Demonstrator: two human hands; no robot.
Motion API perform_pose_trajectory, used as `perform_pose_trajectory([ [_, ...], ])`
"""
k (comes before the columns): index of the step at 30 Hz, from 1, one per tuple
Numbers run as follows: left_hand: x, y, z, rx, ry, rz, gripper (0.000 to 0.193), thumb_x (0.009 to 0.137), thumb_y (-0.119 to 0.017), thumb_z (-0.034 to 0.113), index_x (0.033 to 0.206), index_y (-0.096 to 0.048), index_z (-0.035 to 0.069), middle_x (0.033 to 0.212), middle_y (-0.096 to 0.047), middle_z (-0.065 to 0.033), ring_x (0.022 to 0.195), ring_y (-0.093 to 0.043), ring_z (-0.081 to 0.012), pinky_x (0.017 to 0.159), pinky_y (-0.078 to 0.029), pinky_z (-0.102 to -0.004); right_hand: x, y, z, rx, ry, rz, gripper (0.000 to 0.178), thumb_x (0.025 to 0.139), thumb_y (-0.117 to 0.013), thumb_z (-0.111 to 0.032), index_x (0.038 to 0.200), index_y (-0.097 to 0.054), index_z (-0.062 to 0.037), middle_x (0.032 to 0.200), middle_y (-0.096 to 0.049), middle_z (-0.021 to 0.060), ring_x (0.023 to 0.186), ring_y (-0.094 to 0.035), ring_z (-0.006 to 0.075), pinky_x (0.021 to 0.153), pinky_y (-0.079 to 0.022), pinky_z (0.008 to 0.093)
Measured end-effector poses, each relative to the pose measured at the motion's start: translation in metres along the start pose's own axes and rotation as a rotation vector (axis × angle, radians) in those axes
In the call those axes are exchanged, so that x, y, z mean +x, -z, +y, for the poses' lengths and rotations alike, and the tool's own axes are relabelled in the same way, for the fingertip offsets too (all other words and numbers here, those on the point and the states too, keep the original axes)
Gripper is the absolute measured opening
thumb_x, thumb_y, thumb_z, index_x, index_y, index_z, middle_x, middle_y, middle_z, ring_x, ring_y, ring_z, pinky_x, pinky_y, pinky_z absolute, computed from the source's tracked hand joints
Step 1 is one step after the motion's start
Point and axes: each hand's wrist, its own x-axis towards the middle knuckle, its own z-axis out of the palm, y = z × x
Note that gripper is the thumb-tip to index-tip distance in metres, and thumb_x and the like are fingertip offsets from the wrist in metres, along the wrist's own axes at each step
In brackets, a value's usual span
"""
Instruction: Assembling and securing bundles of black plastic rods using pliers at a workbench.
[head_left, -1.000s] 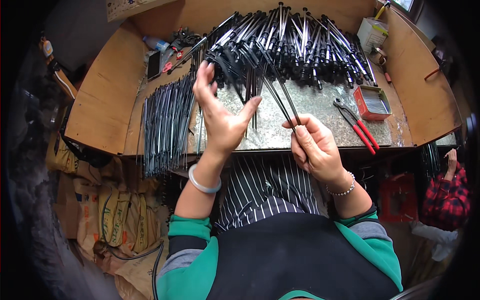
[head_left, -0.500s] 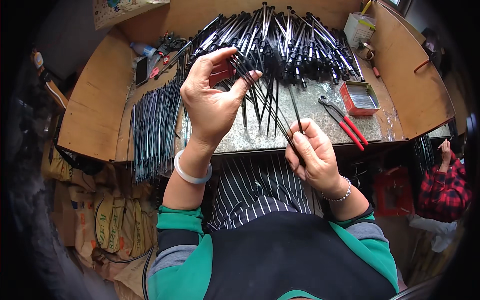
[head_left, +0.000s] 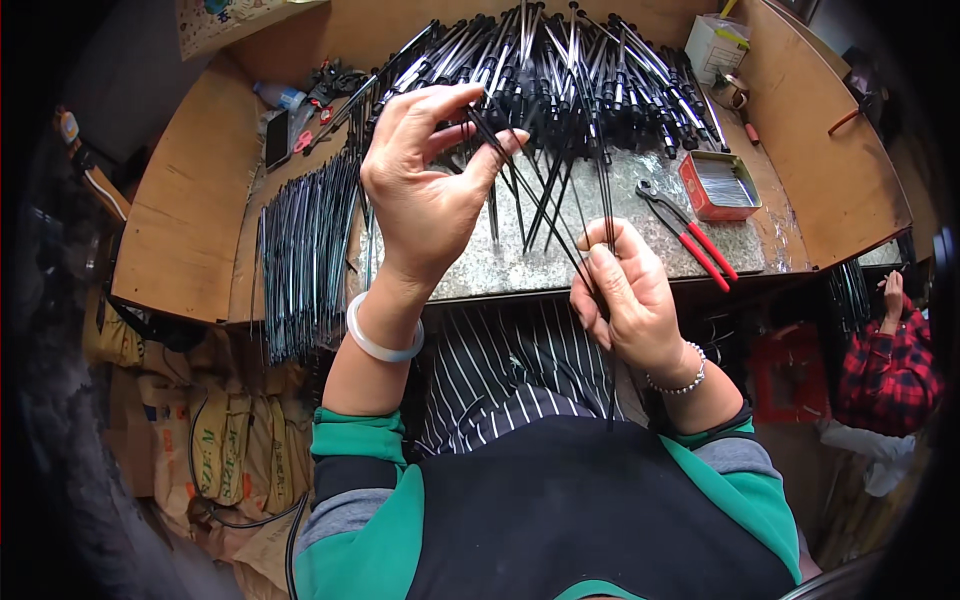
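Raised over the near part of the bench, my left hand (head_left: 425, 185) curves its finger and thumb around the upper ends of several thin black rods (head_left: 547, 215). Its thumb and forefinger stand apart, with the rods crossing between them. My right hand (head_left: 630, 290), lower and to the right, pinches the rods' lower ends between thumb and fingers. Other dark rods rise from this hand toward the pile, and a thin one hangs below it. Behind both hands lies a heap of silver shafts with black fittings (head_left: 520, 60). Some rod ends are blurred.
Red-handled pliers (head_left: 690, 240) and a red tin (head_left: 720, 185) of thin pins lie right of my hands. A dense row of dark rods (head_left: 308, 255) overhangs the bench's left front edge. A phone (head_left: 277, 138) lies behind it. Wooden side panels (head_left: 185, 200) enclose the bench. Another person's sleeve (head_left: 885, 385) shows far right.
The rods have shifted between my hands; more now stand upright from my right hand, and one hangs beneath it. Both hands stay in nearly the same place.
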Motion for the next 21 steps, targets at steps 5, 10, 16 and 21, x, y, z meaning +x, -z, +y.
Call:
perform_pose_trajectory([
  [5,-0.002,0.003,0.004,0.120,0.002,-0.007,0.037,0.065,-0.076,0.000,0.097,-0.058,0.001,0.085,-0.059,-0.0032,0.074,-0.059,-0.0089,0.068,-0.051,-0.0216,-0.001,-0.005,0.000,-0.007,0.038,0.003,0.019,0.096,-0.040,-0.018,0.105,-0.044,-0.0010,0.053,-0.047,0.0014,0.033,-0.032,0.0031,0.032,-0.024,0.0149],
  [10,-0.003,0.006,0.006,0.194,-0.023,0.052,0.036,0.061,-0.081,0.010,0.088,-0.058,0.003,0.080,-0.059,-0.0032,0.065,-0.059,-0.0088,0.062,-0.050,-0.0217,-0.001,-0.008,0.000,0.001,0.031,0.028,0.019,0.095,-0.043,-0.017,0.102,-0.047,0.0007,0.052,-0.045,-0.0003,0.033,-0.031,0.0025,0.032,-0.024,0.0151],
  [16,-0.006,0.005,0.002,-0.129,0.057,-0.041,0.029,0.067,-0.077,0.006,0.088,-0.058,0.003,0.081,-0.060,-0.0029,0.067,-0.060,-0.0088,0.063,-0.051,-0.0210,-0.001,-0.005,-0.001,-0.019,0.003,0.019,0.016,0.096,-0.040,-0.017,0.098,-0.045,-0.0015,0.052,-0.047,0.0016,0.032,-0.032,0.0038,0.031,-0.025,0.0160],
  [21,-0.007,0.019,-0.005,-0.233,-0.086,0.059,0.023,0.075,-0.067,-0.005,0.095,-0.059,-0.002,0.092,-0.060,-0.0087,0.081,-0.062,-0.0125,0.070,-0.053,-0.0208,0.010,0.021,-0.001,-0.030,0.042,0.162,0.014,0.097,-0.036,-0.017,0.094,-0.041,-0.0038,0.055,-0.054,0.0084,0.033,-0.043,0.0086,0.032,-0.034,0.0168],
])
